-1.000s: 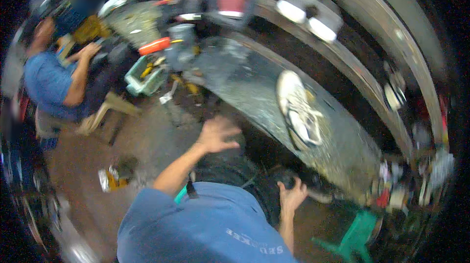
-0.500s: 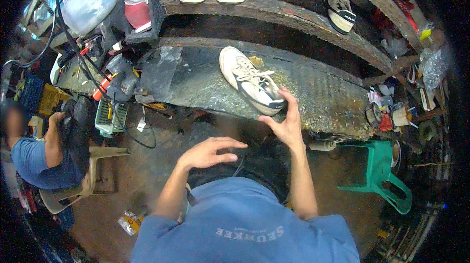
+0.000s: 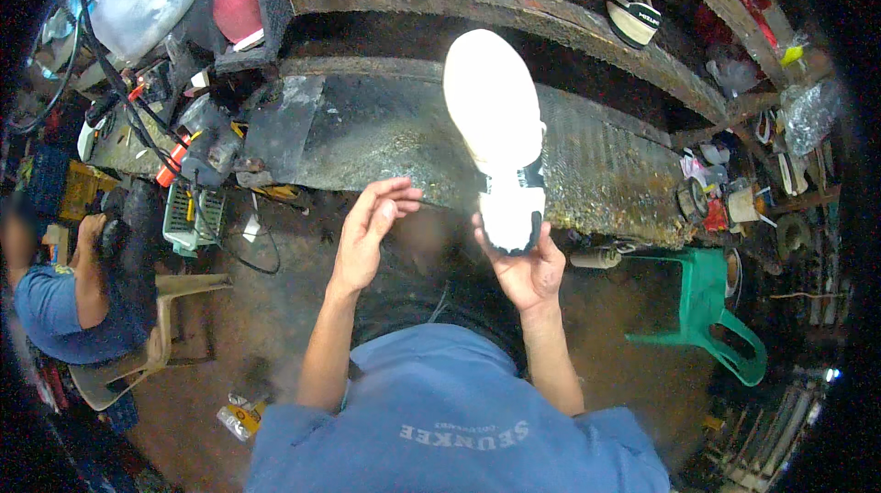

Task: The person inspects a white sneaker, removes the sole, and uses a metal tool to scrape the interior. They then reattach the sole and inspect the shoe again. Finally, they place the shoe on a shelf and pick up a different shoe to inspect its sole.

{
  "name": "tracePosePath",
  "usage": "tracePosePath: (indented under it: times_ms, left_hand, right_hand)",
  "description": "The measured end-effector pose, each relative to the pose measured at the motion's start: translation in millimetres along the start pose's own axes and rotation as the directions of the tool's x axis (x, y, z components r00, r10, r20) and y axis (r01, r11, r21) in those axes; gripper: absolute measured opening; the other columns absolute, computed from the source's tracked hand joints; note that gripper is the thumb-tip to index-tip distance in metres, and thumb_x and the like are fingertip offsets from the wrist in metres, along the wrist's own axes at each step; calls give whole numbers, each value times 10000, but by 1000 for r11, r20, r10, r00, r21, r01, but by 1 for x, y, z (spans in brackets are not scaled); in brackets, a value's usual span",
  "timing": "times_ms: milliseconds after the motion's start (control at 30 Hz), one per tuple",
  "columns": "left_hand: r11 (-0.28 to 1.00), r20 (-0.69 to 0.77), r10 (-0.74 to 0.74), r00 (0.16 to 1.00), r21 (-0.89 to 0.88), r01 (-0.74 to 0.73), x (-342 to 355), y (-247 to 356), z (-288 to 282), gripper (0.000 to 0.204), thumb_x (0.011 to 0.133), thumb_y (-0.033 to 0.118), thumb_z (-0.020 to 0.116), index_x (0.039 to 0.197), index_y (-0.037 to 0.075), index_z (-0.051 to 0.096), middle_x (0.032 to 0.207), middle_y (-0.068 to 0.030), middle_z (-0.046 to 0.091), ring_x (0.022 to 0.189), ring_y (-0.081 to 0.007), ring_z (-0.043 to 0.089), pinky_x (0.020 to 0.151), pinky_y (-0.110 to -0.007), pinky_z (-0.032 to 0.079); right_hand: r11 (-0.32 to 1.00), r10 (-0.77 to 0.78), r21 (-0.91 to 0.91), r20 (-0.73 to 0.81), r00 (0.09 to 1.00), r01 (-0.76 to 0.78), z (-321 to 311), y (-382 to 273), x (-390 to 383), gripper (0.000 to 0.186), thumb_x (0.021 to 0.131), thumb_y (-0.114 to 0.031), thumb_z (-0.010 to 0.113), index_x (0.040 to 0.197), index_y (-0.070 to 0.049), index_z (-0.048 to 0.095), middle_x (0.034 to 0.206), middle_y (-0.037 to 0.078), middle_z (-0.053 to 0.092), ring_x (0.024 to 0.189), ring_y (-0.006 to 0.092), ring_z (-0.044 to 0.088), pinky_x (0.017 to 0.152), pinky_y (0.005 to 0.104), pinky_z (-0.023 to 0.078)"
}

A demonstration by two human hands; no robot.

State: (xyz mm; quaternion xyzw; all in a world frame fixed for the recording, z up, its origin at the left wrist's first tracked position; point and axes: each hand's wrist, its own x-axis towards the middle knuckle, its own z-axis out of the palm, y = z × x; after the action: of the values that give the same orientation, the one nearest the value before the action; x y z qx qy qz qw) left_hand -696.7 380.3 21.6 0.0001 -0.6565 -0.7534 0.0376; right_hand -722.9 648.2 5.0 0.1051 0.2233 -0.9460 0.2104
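There, my right grip (image 3: 530, 274) clasped the shoe (image 3: 494, 103) by its heel, underside toward me; my left grip (image 3: 365, 238) hung released nearby.

Shoe (image 3: 494, 98): white sole, black patches near heel. Shirt (image 3: 445, 387): blue, pale lettering. Right-side chair (image 3: 699, 296): green. Desk (image 3: 367, 146): grey, mottled yellow-brown rightward.

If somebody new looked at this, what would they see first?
Probably the white shoe, its bright sole facing the camera, near the middle, over the bench. The right hand holds its heel end; the left hand is open nearby. Next, perhaps the green chair on the right.
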Motion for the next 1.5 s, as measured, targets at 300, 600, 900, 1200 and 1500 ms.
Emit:
tracePosePath:
  times_ms: [300,600,900,1200,1500]
  left_hand:
    - [828,-100,-32,994,-560,-30,45,0,42,1150,932,911,236,1636,2,279,1556,-279,495,1302,-361,620,1138,-495,471]
    - [779,-78,-22,997,-626,-32,32,-2,43,1158,919,921,206,1579,-13,386,1409,-255,634,1227,-348,681,1032,-469,577]
    - [797,-181,-78,980,-602,-47,23,11,26,1130,943,905,164,1570,-5,402,1384,-266,651,1176,-341,700,978,-440,604]
    - [566,-22,13,1000,-824,-26,23,-3,9,1124,929,919,185,1553,11,407,1336,-270,660,1052,-366,725,863,-498,637]
    - [580,-49,9,999,-814,-44,25,-5,13,1097,945,904,183,1536,12,429,1334,-259,666,1042,-349,728,863,-480,635]
  right_hand:
    - [870,308,300,292,906,-392,12,42,-36,919,933,-424,758,1628,-6,324,1615,357,354,1392,528,494,1146,587,476]
    - [890,289,-323,-144,946,-321,8,42,-47,756,1059,-606,496,1547,-33,429,1523,251,513,1308,392,603,1021,578,562]
    - [374,-366,-829,280,887,416,45,25,-37,208,1100,-150,560,1153,19,670,990,122,716,846,165,675,795,319,557]
    - [507,-258,-773,287,922,382,38,31,-47,356,1140,-256,474,882,-30,568,832,139,678,700,152,589,681,295,494]
    - [345,-301,-779,436,848,523,50,34,-46,307,902,-74,749,1191,9,685,1215,157,671,1003,208,662,892,324,537]
